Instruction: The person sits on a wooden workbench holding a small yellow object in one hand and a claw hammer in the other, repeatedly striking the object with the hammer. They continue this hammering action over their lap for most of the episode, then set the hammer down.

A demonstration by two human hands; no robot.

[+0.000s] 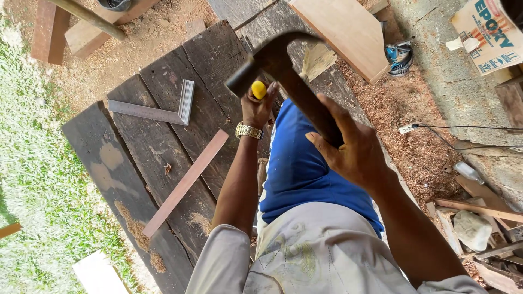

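My right hand (pixel 351 147) grips the dark wooden handle of a claw hammer (pixel 272 60), raised with its head just above my left hand. My left hand (pixel 257 106), with a gold watch on the wrist, is closed around a tool with a yellow handle end (pixel 259 90), likely a chisel; its blade is hidden behind the hand. Both hands are over a workbench of dark wooden planks (pixel 163 141). My blue-clad leg lies below the hands.
A metal try square (pixel 163 109) and a thin reddish wood strip (pixel 188 179) lie on the planks. A light board (pixel 348 32) leans at the top. Sawdust, a power strip (pixel 407 129), a cardboard box (pixel 487 32) and scrap wood lie at right. Grass borders the left.
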